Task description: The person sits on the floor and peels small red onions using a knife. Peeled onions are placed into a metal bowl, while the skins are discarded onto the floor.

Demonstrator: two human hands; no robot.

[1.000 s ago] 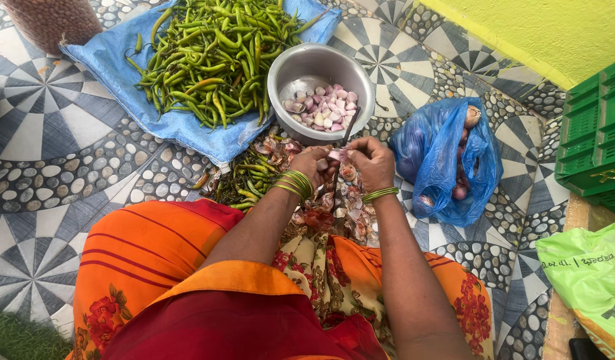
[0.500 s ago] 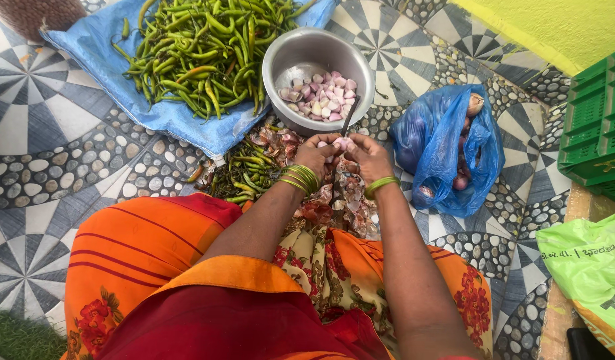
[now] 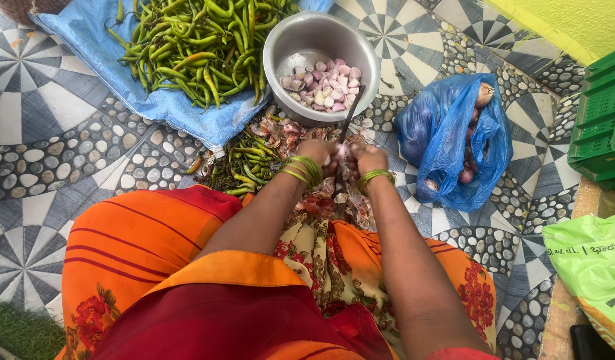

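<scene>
Person seated on the patterned tile floor (image 3: 47,133), orange cloth over the lap.

Both hands meet just in front of the knees. Left hand (image 3: 319,155) and right hand (image 3: 369,160) are pressed close together, fingers of both clenched around 1 small pale shallot (image 3: 335,157); the hands hide most of it. A thin dark knife blade (image 3: 347,120) rises from between the hands and points toward the bowl. Which hand grips its handle cannot be told. Judged: the shallot is held low and close to the body so skins drop straight down, which fits the heap of pink-brown peels (image 3: 321,200) lying under the wrists.

Steel bowl (image 3: 291,40) sits just beyond the hands, within short reach, holding peeled shallots (image 3: 324,83), pink and white.

Blue plastic bag (image 3: 454,133) lies open near the right hand, with a few unpeeled shallots visible inside.

Green chillies (image 3: 201,40) are spread on a blue sheet (image 3: 101,60) at the far left; a smaller pile of chilli stems (image 3: 244,167) lies near the left wrist.

Pose: both forearms run forward and converge, elbows apart, wrists bent slightly inward. Green bangles (image 3: 304,170) on both wrists.

Green crate (image 3: 601,113) at the right edge, light green bag (image 3: 591,260) below it.
</scene>
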